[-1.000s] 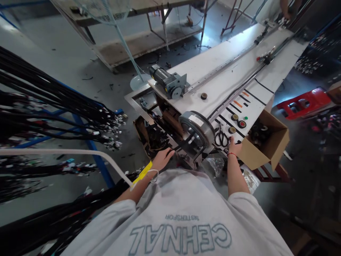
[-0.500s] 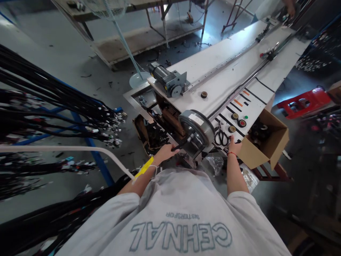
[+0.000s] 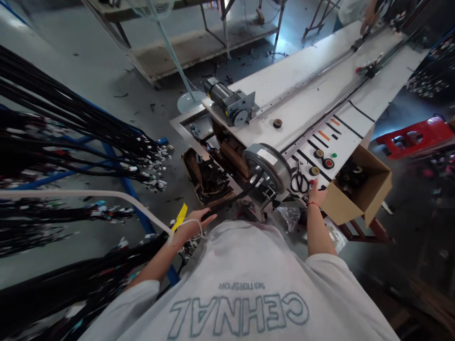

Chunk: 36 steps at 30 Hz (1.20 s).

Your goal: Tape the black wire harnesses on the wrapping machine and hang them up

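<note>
My left hand point(image 3: 199, 221) is closed around the end of a black wire bundle point(image 3: 231, 200), with some fingers sticking out. The bundle runs out of a round ring-shaped machine head point(image 3: 268, 166) at the near end of the long white table. At the table's near edge, my right hand point(image 3: 316, 195) has a finger stretched out at a small red button point(image 3: 312, 182); nothing shows in its grasp. Black-handled scissors point(image 3: 300, 182) lie just left of it. Tape rolls point(image 3: 314, 171) and a green button point(image 3: 334, 155) are beyond.
A cardboard box point(image 3: 373, 192) holding dark rolls stands right of the table. A motor point(image 3: 222, 94) sits at the table's left corner. Black cable harnesses point(image 3: 71, 118) hang on a blue rack at left. Another person's hand point(image 3: 369, 21) is at the far end.
My left hand has moved left and down, away from the machine head, and a longer stretch of the black wire bundle now shows. My right hand stays by the red button, which is now visible.
</note>
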Each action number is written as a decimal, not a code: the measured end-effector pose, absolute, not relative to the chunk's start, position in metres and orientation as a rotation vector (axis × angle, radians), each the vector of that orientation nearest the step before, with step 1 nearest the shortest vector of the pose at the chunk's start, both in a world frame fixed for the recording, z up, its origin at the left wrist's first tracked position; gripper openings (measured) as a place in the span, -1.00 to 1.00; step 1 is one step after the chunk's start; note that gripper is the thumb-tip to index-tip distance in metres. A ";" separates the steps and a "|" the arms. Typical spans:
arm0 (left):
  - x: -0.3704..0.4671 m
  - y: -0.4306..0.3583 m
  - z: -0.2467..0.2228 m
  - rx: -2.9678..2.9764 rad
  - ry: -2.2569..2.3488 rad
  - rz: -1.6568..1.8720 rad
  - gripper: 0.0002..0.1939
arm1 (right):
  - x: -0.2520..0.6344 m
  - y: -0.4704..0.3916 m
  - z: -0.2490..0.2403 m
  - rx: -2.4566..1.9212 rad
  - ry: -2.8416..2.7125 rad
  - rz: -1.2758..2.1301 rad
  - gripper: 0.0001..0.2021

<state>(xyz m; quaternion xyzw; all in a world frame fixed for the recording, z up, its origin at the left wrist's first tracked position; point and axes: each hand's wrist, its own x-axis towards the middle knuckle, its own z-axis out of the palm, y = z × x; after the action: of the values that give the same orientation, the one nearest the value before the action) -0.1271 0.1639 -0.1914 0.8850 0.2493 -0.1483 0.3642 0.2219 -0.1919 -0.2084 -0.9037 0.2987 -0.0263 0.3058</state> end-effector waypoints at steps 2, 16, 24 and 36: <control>-0.129 0.161 -0.184 2.270 0.622 -0.387 -0.59 | 0.222 -0.192 -0.208 -2.394 0.795 -0.057 -0.24; -0.130 0.150 -0.177 2.280 0.684 -0.224 -0.56 | 0.222 -0.194 -0.207 -2.405 0.772 -0.004 -0.29; -0.093 0.131 -0.173 2.209 0.513 -0.252 -0.58 | 0.222 -0.190 -0.204 -2.391 0.805 -0.025 -0.28; -0.039 0.106 -0.165 2.253 0.532 -0.109 -0.58 | 0.221 -0.190 -0.202 -2.397 0.770 -0.020 -0.30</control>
<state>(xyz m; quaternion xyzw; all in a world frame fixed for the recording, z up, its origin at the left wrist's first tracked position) -0.0392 0.1058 -0.1647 0.8909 0.2105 -0.0429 0.4003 0.2207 -0.1904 -0.2018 -0.9061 0.2910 -0.0077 0.3071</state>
